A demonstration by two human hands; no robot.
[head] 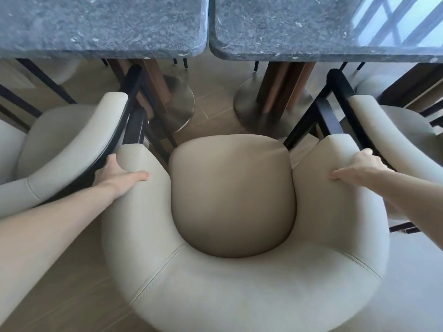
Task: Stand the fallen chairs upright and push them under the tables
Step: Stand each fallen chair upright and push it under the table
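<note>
Middle chair [239,279]: upright on the wood floor [72,295], facing the gap between the two counters; tan seat cushion [232,195] short of the counter edges, not yet under.
My left hand [119,174]: on the chair's left arm end, thumb lying along the inner top, fingers wrapped over the outer side, out of sight.
My right hand [357,167]: gripping the right arm end, thumb on top, fingers curled over the outer edge.
Left counter [100,25]: dark speckled stone, wooden pedestal on a round metal base [179,101].
Right counter [287,27]: same stone, window glare at far corner.
Left neighbour chair [60,144]: upright, just beside mine.
Right neighbour chair [395,130]: upright, close beside.
</note>
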